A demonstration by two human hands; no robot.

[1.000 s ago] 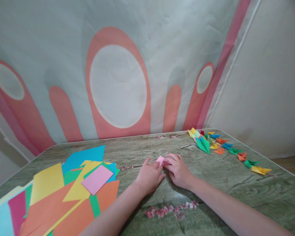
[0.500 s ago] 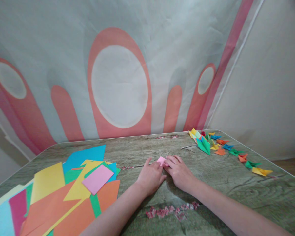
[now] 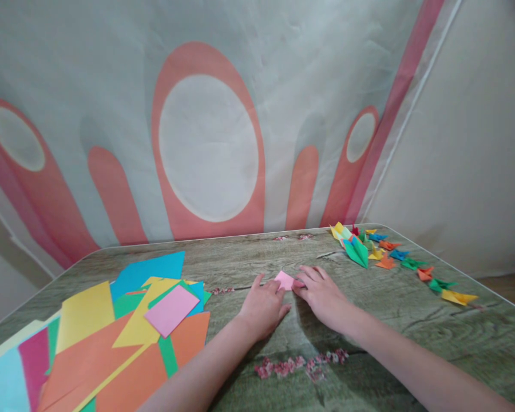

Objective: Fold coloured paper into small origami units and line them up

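Note:
A small folded piece of pink paper (image 3: 285,280) lies on the wood-patterned table between my two hands. My left hand (image 3: 264,306) rests on the table with its fingers spread and the thumb apart, its fingertips pressing the paper's left edge. At the paper's right corner, my right hand (image 3: 321,297) has its fingers bent, with a bit of pink showing at the fingertips. The right thumb is mostly hidden.
To the left lies a spread of coloured sheets (image 3: 86,315), topped by a pink sheet (image 3: 172,310). Several small folded paper figures (image 3: 412,264) line the right side, near a green folded paper piece (image 3: 356,252). A printed backdrop (image 3: 278,114) stands behind the table.
My right hand has shifted slightly to the right, uncovering more of the small pink paper. My left hand has stayed almost in place.

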